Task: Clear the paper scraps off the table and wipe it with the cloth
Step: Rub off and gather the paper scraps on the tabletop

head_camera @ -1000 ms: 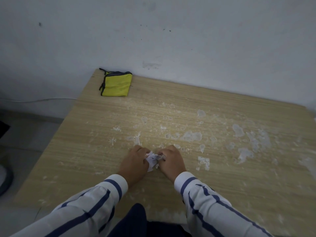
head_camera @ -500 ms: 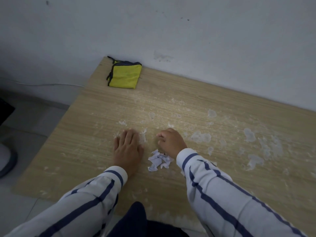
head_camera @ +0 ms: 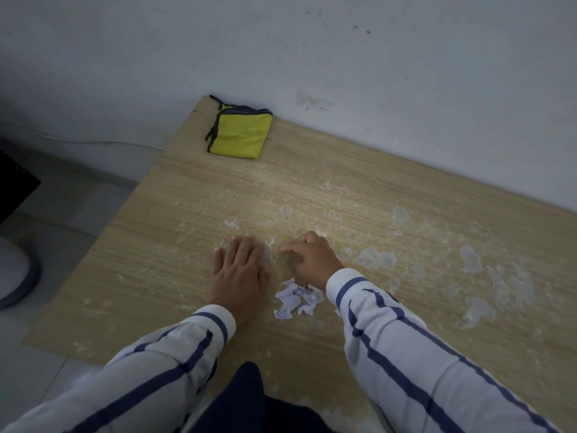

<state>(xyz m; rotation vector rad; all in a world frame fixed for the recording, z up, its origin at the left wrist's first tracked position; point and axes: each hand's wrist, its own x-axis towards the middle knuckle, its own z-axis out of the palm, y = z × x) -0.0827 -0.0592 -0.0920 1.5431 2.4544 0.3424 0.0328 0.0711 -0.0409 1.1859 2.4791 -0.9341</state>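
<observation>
Paper scraps (head_camera: pixel 296 299) heaped in a small pile on the table (head_camera: pixel 156 270), between the two wrists; neither hand holds anything.

Pile lies near the table's front edge, just right of the left hand (head_camera: pixel 239 273) and just below the right hand (head_camera: pixel 313 259); contact with either cannot be told. Left hand flat, palm down, fingers together and extended on the wood. Right hand loosely curled, fingertips on the surface, index finger pointing left, nothing gripped. White smears and residue patches cover the tabletop, densest to the right. Folded yellow cloth (head_camera: pixel 239 134) with dark edging sits at the far left corner against the wall (head_camera: pixel 343 57), well apart from both hands. Striped sleeves cover both forearms.
</observation>
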